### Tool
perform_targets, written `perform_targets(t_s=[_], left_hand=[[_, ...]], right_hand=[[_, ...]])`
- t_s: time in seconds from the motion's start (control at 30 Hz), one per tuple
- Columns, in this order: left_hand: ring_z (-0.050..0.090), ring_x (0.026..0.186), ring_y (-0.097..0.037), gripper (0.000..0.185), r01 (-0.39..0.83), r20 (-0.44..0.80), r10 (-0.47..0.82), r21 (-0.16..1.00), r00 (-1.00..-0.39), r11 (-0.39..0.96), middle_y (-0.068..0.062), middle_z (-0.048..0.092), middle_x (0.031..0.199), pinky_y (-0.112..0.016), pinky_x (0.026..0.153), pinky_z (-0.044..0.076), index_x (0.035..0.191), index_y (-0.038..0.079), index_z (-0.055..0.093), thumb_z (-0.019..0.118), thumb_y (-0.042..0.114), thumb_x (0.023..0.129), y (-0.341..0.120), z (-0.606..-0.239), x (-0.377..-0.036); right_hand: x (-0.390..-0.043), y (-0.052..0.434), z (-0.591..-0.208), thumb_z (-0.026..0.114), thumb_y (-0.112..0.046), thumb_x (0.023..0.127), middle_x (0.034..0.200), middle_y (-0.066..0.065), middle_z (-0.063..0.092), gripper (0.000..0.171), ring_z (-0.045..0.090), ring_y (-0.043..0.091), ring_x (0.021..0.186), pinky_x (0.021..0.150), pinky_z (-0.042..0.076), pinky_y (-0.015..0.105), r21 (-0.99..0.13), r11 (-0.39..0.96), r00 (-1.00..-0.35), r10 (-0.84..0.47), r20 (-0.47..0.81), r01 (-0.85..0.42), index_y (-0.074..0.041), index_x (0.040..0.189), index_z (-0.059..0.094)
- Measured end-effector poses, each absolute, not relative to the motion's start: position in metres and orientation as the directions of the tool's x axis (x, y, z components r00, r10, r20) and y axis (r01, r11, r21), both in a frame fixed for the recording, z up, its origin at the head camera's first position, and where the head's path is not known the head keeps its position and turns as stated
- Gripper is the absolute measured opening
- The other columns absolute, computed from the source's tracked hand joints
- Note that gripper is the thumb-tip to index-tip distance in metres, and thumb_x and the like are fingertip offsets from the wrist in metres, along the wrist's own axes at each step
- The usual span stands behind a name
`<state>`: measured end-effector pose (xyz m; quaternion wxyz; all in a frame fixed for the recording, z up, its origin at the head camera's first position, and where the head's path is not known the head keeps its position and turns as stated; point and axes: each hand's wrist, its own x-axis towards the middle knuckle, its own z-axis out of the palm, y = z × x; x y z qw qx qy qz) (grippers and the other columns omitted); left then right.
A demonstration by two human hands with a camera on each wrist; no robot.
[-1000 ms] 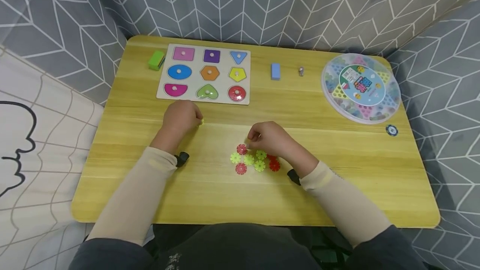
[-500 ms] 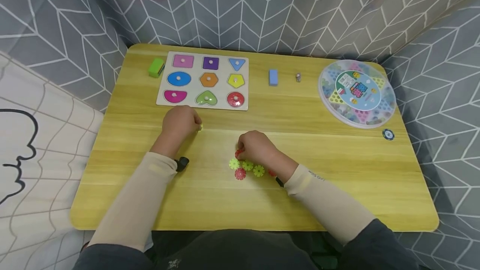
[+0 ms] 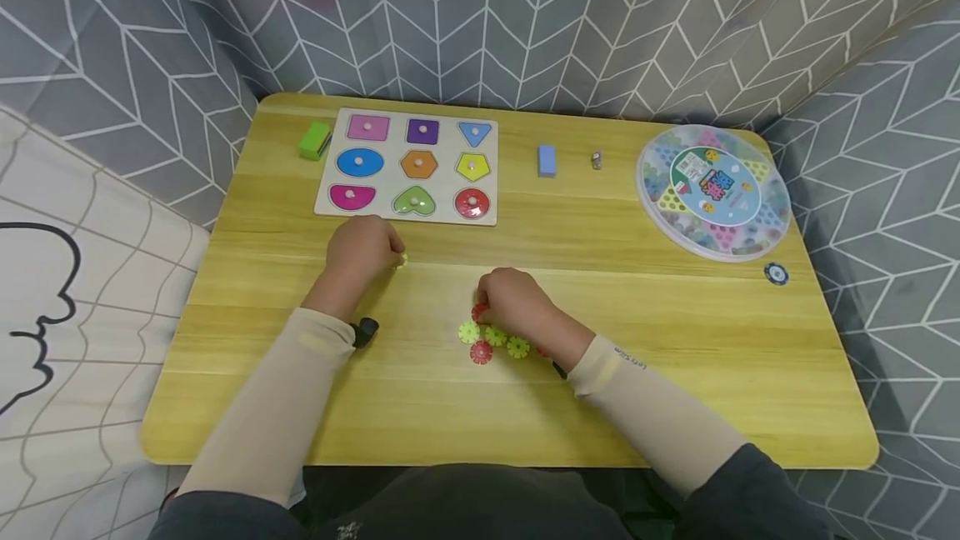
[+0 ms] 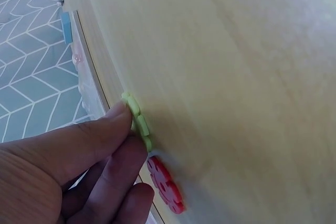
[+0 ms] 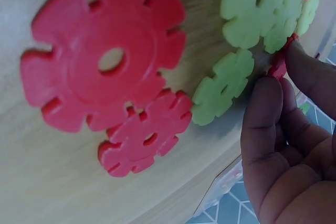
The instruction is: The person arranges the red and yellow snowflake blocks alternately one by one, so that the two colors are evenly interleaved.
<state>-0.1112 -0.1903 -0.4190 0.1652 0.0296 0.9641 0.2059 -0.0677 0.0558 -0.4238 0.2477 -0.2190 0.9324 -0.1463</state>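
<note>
In the left wrist view my left hand [image 3: 362,252] pinches a yellow-green snowflake disc [image 4: 137,116] between thumb and fingers, edge up. A red snowflake disc [image 4: 166,185] shows right beside it; whether the two are joined I cannot tell. My right hand [image 3: 517,304] pinches another red snowflake disc [image 5: 277,66] by its edge, at the far side of a small group of discs. That group holds several yellow-green discs [image 3: 517,347] and red discs [image 3: 481,352], lying flat. Two more red discs [image 5: 105,56] lie partly under the right wrist in the head view.
Behind the left hand lies a shape puzzle board [image 3: 442,182], with a green block [image 3: 315,141] at its left. Farther right are a blue block [image 3: 547,161], a small metallic object [image 3: 597,160], a round game box [image 3: 715,190] and a dark round chip [image 3: 776,273].
The right hand has moved left and toward the person, and now pinches a red disc that was lying in the group. The left hand keeps its pinch in about the same place.
</note>
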Motion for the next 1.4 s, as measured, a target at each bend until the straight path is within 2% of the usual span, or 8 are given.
perform_targets(t_s=[0.17, 0.37, 0.53, 0.73, 0.97, 1.23, 1.4], left_hand=[[0.064, 0.102, -0.034, 0.010, -0.017, -0.310, 0.120, 0.405, -0.943, 0.914, -0.009, 0.076, 0.099, -0.049, 0.090, 0.050, 0.099, 0.007, 0.082, 0.079, 0.010, 0.089, -0.191, -0.420, -0.111], [0.063, 0.103, -0.034, 0.010, -0.029, -0.323, 0.114, 0.409, -0.940, 0.912, -0.009, 0.076, 0.100, -0.049, 0.091, 0.049, 0.099, 0.007, 0.082, 0.079, 0.010, 0.090, -0.191, -0.420, -0.112], [0.063, 0.103, -0.034, 0.010, -0.034, -0.318, 0.112, 0.419, -0.941, 0.907, -0.009, 0.076, 0.099, -0.049, 0.092, 0.049, 0.099, 0.007, 0.082, 0.080, 0.011, 0.090, -0.191, -0.420, -0.113], [0.064, 0.104, -0.033, 0.011, -0.023, -0.323, 0.122, 0.410, -0.939, 0.912, -0.008, 0.077, 0.099, -0.048, 0.093, 0.049, 0.099, 0.008, 0.083, 0.080, 0.013, 0.090, -0.192, -0.422, -0.114], [0.064, 0.102, -0.033, 0.011, -0.023, -0.322, 0.124, 0.418, -0.938, 0.908, -0.007, 0.076, 0.099, -0.048, 0.091, 0.049, 0.099, 0.008, 0.083, 0.080, 0.014, 0.090, -0.191, -0.422, -0.114], [0.064, 0.104, -0.033, 0.013, -0.026, -0.320, 0.122, 0.424, -0.939, 0.906, -0.008, 0.076, 0.101, -0.049, 0.091, 0.049, 0.101, 0.007, 0.083, 0.081, 0.014, 0.090, -0.192, -0.424, -0.114], [0.064, 0.104, -0.033, 0.012, -0.040, -0.314, 0.110, 0.435, -0.943, 0.900, -0.008, 0.076, 0.101, -0.048, 0.090, 0.049, 0.100, 0.008, 0.083, 0.081, 0.014, 0.090, -0.193, -0.424, -0.113]], right_hand=[[-0.070, 0.056, -0.424, 0.083, -0.016, 0.089, 0.081, -0.001, 0.064, 0.013, 0.059, 0.019, 0.079, 0.077, 0.052, 0.035, -0.409, 0.864, -0.776, -0.465, -0.427, -0.293, -0.009, 0.088, 0.072], [-0.077, 0.058, -0.421, 0.076, -0.010, 0.093, 0.085, -0.001, 0.067, 0.005, 0.060, 0.018, 0.080, 0.077, 0.052, 0.032, -0.491, 0.845, -0.789, -0.445, -0.424, -0.213, -0.007, 0.093, 0.073], [-0.093, 0.053, -0.415, 0.074, -0.011, 0.096, 0.086, 0.000, 0.069, 0.006, 0.060, 0.018, 0.080, 0.076, 0.051, 0.030, -0.594, 0.788, -0.796, -0.460, -0.395, -0.161, -0.006, 0.093, 0.074], [-0.120, 0.032, -0.411, 0.078, -0.014, 0.094, 0.085, 0.001, 0.071, 0.009, 0.061, 0.017, 0.080, 0.072, 0.051, 0.029, -0.670, 0.736, -0.833, -0.428, -0.351, -0.096, -0.006, 0.093, 0.075], [-0.140, -0.002, -0.417, 0.080, -0.015, 0.092, 0.084, 0.001, 0.071, 0.009, 0.060, 0.016, 0.077, 0.066, 0.049, 0.026, -0.638, 0.765, -0.837, -0.403, -0.371, -0.086, -0.006, 0.091, 0.077], [-0.143, -0.023, -0.428, 0.077, -0.012, 0.094, 0.083, 0.004, 0.072, 0.009, 0.063, 0.015, 0.070, 0.062, 0.052, 0.023, -0.651, 0.759, -0.823, -0.363, -0.436, 0.010, -0.005, 0.089, 0.076], [-0.144, -0.027, -0.429, 0.076, -0.012, 0.095, 0.080, 0.003, 0.071, 0.010, 0.062, 0.015, 0.067, 0.060, 0.051, 0.022, -0.634, 0.773, -0.835, -0.347, -0.427, 0.003, -0.006, 0.087, 0.076]])
